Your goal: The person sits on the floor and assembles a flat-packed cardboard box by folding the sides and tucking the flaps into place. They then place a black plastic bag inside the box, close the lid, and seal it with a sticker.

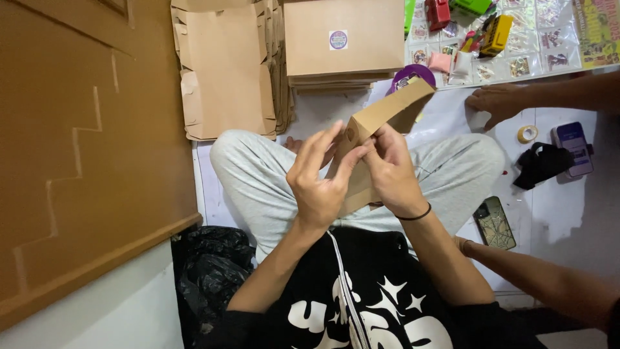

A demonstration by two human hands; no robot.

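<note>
Presently I find both hands raised over the lap, working a brown cardboard box blank (378,126) that serves as my landmark for everything below. The left hand (320,178) sits against the blank's near left face, fingers loosely spread and thumb pressed to the panel, apparently to steady it. The right hand (391,171) closes on the blank's lower right edge, fingertips pinching the fold line, which would explain why the piece is held tilted, its open end pointing up and away. The blank is clear of the floor, held above the grey-trousered knees. Beyond the blank to the upper left lies a stack of flat unfolded blanks (226,71); directly beyond it sits a pile of finished brown boxes (342,42), the top one bearing a round sticker. Just behind the blank's far end a purple roll (413,74) shows. Well right of the blank, another person's hand (494,103) rests flat on the white floor, near a tape roll (527,134) and a phone (573,148). A second phone (495,223) lies lower right of the blank.
</note>
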